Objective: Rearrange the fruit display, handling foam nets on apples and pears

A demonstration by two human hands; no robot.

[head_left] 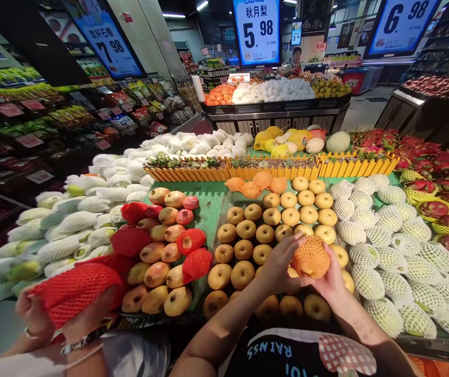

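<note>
Between my two hands is a round pear [311, 257] wrapped in an orange foam net, held above the rows of bare brown pears [242, 274]. My left hand [283, 264] grips its left side, with fingers bent round it. On its right and lower side, my right hand [331, 275] presses against the net. Several loose orange foam nets [262, 180] lie at the back of the pear rows. Left of the pears are rows of pomegranates [157, 274], a few of them in red nets [197, 265].
Another person's hands [35, 314] at the lower left hold red foam netting [77, 290]. White-netted fruit [389, 256] lies to the right, with dragon fruit [436, 209] beyond. A yellow fence planter [275, 168] crosses behind. Price screens [256, 32] hang above.
</note>
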